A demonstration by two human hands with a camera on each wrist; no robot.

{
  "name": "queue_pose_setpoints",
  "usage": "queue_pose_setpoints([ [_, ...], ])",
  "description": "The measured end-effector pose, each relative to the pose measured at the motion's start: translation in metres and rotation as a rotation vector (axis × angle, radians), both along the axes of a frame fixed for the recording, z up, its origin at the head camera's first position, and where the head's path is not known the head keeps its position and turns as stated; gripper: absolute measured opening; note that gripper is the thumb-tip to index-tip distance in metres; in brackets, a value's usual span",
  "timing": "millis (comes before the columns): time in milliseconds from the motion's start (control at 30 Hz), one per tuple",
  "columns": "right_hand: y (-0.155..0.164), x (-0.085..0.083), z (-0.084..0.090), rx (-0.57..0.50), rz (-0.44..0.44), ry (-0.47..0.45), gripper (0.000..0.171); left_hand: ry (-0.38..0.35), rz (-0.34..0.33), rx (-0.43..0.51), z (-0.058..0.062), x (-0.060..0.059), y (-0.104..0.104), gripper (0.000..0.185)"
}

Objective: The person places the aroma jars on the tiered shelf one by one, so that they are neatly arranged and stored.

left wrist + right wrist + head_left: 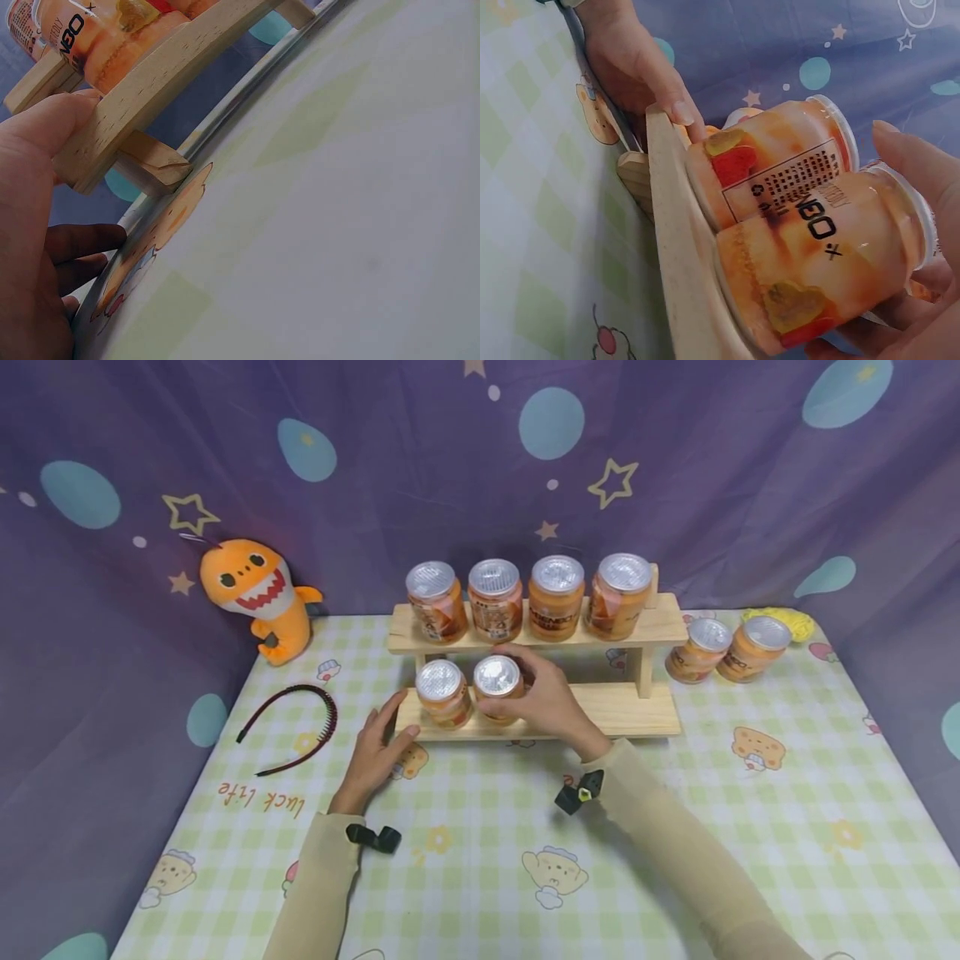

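Note:
My right hand (543, 697) grips an orange jar (497, 687) with a silver lid, thumb on the near side and fingers around the far side. That jar stands on the lower board of a two-tier wooden rack (615, 710), close beside another such jar (444, 697). In the right wrist view, the held jar (817, 262) shows its printed label, with its base at the board. My left hand (372, 752) touches the lower board's left end. The left wrist view shows its thumb on the board (135, 97), with other fingers extended below.
Several matching jars (555, 602) line the upper board. Two more jars (752, 650) stand right of the rack, before a yellow bundle (795, 622). An orange shark plush (258, 597) leans at the back left. A dark toothed headband (330, 718) lies on the checked tablecloth (480, 860).

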State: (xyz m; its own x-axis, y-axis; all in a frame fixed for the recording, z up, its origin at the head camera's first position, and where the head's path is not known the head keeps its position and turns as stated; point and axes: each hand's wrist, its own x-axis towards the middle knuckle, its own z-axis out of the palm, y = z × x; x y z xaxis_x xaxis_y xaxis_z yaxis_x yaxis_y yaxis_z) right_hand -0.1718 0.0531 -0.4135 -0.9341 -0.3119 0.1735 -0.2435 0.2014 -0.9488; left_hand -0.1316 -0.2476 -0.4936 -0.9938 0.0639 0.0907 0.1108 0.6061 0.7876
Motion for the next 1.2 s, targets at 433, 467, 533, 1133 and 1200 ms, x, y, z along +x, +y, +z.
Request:
queue_pose_setpoints([
  [433,0.015,0.008,0.013,0.013,-0.027,0.041,0.074,0.018,-0.006,0.006,0.000,0.000,0.000,0.066],
  [467,0.017,0.008,0.014,0.010,-0.031,0.047,0.074,0.016,-0.006,0.006,0.000,0.000,0.001,0.066],
  [533,0.020,0.010,0.016,0.009,-0.040,0.060,0.074,0.012,-0.005,0.005,0.001,0.000,0.001,0.066],
  [1133,0.064,0.025,0.041,-0.049,-0.147,0.154,0.067,0.017,-0.009,0.006,0.001,0.000,0.001,0.066],
  [1200,0.069,0.026,0.043,-0.066,-0.163,0.156,0.066,0.013,-0.007,0.007,0.001,0.000,0.001,0.066],
])
